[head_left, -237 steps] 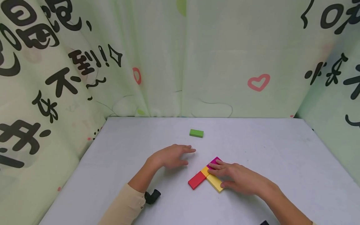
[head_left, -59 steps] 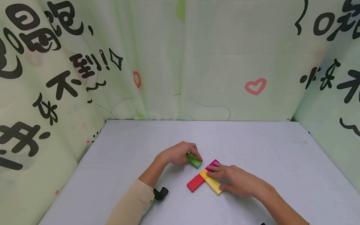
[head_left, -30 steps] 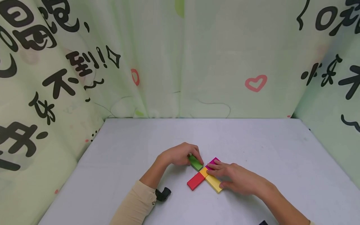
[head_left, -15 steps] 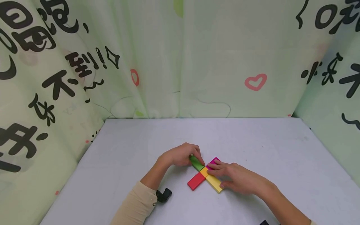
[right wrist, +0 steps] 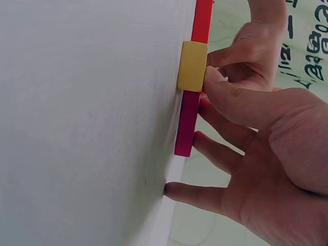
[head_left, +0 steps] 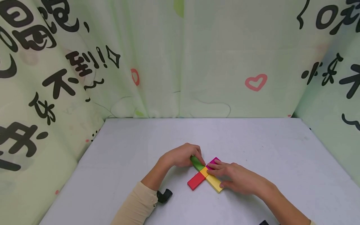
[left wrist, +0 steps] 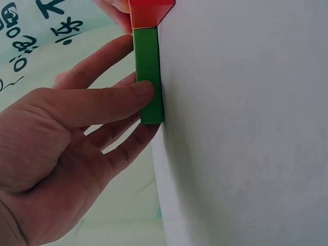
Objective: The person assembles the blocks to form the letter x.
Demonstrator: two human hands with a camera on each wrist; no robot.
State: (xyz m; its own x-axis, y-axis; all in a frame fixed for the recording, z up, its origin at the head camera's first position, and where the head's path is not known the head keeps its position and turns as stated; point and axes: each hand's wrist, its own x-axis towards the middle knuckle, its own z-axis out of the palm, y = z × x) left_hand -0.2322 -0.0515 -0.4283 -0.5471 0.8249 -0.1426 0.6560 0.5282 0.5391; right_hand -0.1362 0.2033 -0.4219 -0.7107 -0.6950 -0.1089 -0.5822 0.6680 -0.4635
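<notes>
My left hand [head_left: 183,155] pinches a green block [head_left: 197,163] between thumb and fingers, its near end up against a small orange block [head_left: 203,171]. In the left wrist view the thumb lies along the block's side. Around the orange block, a red block [head_left: 196,181], a yellow block [head_left: 213,182] and a magenta block [right wrist: 186,123] extend outward with the green one, like a cross lying flat. My right hand [head_left: 240,178] rests on the arrangement, fairly straight fingers over the magenta and orange blocks. Its thumb touches the yellow block; the fingers partly cover the magenta one.
The blocks lie on a white-covered table [head_left: 135,137]. A pale green curtain [head_left: 213,62] with black characters and hearts hangs behind it and along both sides. A black wrist device [head_left: 164,196] sits by the left sleeve [head_left: 136,203].
My left hand reached the green block at the back, brought it toward me and slid it rightward against the orange block. The right hand has stayed on the blocks.
</notes>
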